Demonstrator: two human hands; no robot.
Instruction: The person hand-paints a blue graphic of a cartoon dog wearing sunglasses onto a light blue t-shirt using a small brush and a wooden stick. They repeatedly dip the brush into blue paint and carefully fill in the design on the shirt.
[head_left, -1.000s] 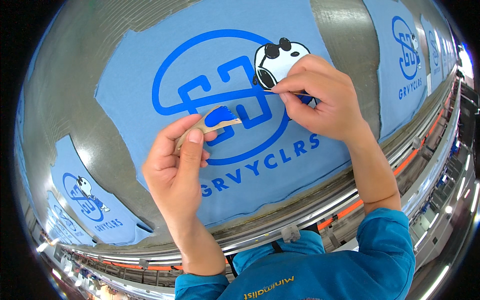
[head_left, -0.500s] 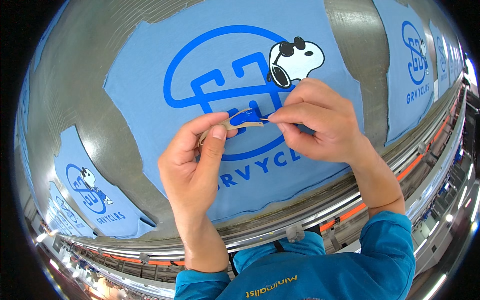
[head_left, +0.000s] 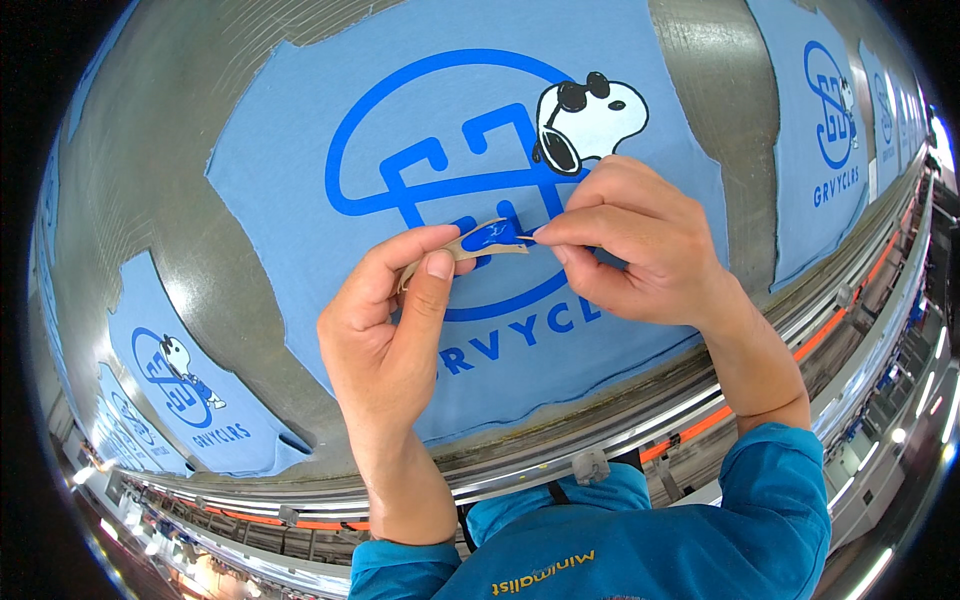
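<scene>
Between its thumb and fingers my left hand (head_left: 392,318) pinches a small strip of tan card (head_left: 463,247). A wet-looking blob of blue ink (head_left: 492,235) covers the strip's right part. My right hand (head_left: 640,240) is closed in a pinch on a thin stick (head_left: 527,238), whose tip meets the ink at the right end of the strip. Both hands are above a light blue fabric panel (head_left: 290,150) printed with a large blue line emblem and a black-and-white cartoon dog's head (head_left: 597,112). The hands hide the lower part of the print.
The panel lies flat on a long grey table (head_left: 225,250). More printed blue panels lie to the left (head_left: 195,370) and to the right (head_left: 815,130). Along the near edge runs a metal rail with an orange strip (head_left: 690,432), with a small grey clamp (head_left: 590,466) on it.
Both hands stay almost in place. The shine and shape of the blue ink on the strip differ slightly around the stick's tip.
</scene>
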